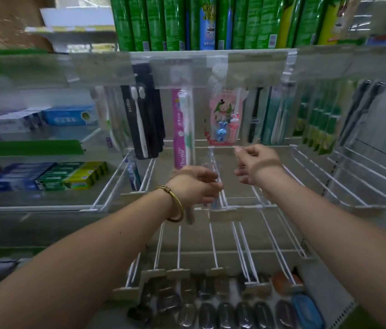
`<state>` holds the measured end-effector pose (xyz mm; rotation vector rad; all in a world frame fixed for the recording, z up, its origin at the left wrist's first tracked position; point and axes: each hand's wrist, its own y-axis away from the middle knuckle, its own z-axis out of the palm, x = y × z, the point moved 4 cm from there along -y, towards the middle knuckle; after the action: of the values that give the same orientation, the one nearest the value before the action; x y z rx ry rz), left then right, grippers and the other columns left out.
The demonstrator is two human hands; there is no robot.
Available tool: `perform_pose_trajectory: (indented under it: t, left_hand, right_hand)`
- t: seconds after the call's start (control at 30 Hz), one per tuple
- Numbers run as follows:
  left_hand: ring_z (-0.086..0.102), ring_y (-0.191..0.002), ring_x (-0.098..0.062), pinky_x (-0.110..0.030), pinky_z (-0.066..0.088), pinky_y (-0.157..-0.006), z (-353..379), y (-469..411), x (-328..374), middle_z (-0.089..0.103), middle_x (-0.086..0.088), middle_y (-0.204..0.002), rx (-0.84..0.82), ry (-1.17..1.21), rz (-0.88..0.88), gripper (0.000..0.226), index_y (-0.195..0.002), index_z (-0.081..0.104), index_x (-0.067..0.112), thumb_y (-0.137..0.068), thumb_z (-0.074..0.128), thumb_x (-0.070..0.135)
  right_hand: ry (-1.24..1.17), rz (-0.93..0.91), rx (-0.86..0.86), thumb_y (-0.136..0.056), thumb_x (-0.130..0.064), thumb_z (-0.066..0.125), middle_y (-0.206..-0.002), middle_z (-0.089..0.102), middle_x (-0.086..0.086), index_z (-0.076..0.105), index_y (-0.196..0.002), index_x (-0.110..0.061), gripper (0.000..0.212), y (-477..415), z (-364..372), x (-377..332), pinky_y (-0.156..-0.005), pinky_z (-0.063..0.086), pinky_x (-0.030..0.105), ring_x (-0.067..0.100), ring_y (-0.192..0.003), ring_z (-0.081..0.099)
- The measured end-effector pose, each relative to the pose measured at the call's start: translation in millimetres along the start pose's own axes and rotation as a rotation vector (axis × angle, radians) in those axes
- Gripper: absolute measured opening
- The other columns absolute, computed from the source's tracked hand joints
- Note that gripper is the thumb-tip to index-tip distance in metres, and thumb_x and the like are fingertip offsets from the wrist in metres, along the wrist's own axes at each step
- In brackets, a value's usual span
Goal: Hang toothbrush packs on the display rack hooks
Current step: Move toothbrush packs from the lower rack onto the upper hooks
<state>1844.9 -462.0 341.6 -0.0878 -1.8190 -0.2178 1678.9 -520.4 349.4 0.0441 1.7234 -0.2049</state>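
Now the left hand (194, 186) grips a blurred pack (189, 216) beside a hook (212, 154), right hand (256, 165) curled, hold unclear; next the pack's hole must meet the hook tip.

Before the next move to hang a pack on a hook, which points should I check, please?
1. The left hand holds a pack: cannot tell; something clear and blurred shows under it.
2. The right hand is free: cannot tell; fingers curled, blurred.
3. An empty hook lies between the hands: ok.
4. The pink pack hangs behind, out of the way: ok.
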Motion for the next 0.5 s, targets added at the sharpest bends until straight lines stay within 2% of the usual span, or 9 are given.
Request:
perform_pose_trajectory:
  t: [0.13, 0.2, 0.33, 0.5]
  left_hand:
    - [0.072, -0.097, -0.027, -0.038, 0.061, -0.086, -33, 28, -7, 0.070, -0.012, -0.102, -0.051, 0.003, 0.064, 0.017, -0.106, 0.064, 0.012, -0.091, 0.069, 0.007]
    - [0.072, -0.089, -0.024, -0.041, 0.060, -0.086, -53, 39, -11, 0.070, -0.013, -0.096, -0.032, 0.030, 0.086, 0.016, -0.106, 0.065, 0.008, -0.091, 0.069, 0.007]
    - [0.073, -0.087, -0.023, -0.032, 0.061, -0.076, -99, 61, -21, 0.071, -0.016, -0.097, 0.046, 0.029, 0.123, 0.014, -0.105, 0.065, 0.008, -0.092, 0.068, 0.011]
    - [0.069, -0.086, -0.024, -0.039, 0.061, -0.081, -159, 83, -24, 0.069, -0.013, -0.093, 0.214, 0.103, 0.173, 0.012, -0.105, 0.064, 0.005, -0.095, 0.065, 0.011]
  right_hand:
    - [-0.030, -0.038, -0.057, -0.099, -0.027, 0.059, -0.070, 0.056, 0.006, 0.059, -0.088, -0.015, 0.017, 44, 30, -17, -0.051, 0.051, 0.030, 0.021, -0.061, 0.059]
    - [-0.073, -0.046, -0.080, -0.100, -0.025, 0.058, -0.067, 0.055, 0.005, 0.058, -0.090, -0.013, 0.016, 63, 46, -23, -0.049, 0.050, 0.028, 0.018, -0.056, 0.057]
    - [-0.091, -0.050, -0.115, -0.100, -0.026, 0.057, -0.072, 0.058, 0.005, 0.059, -0.092, -0.012, 0.016, 93, 86, -37, -0.052, 0.054, 0.030, 0.018, -0.062, 0.060]
    - [-0.108, -0.057, -0.167, -0.102, -0.023, 0.055, -0.084, 0.057, 0.010, 0.059, -0.088, -0.011, 0.018, 114, 141, -52, -0.056, 0.052, 0.032, 0.023, -0.072, 0.058]
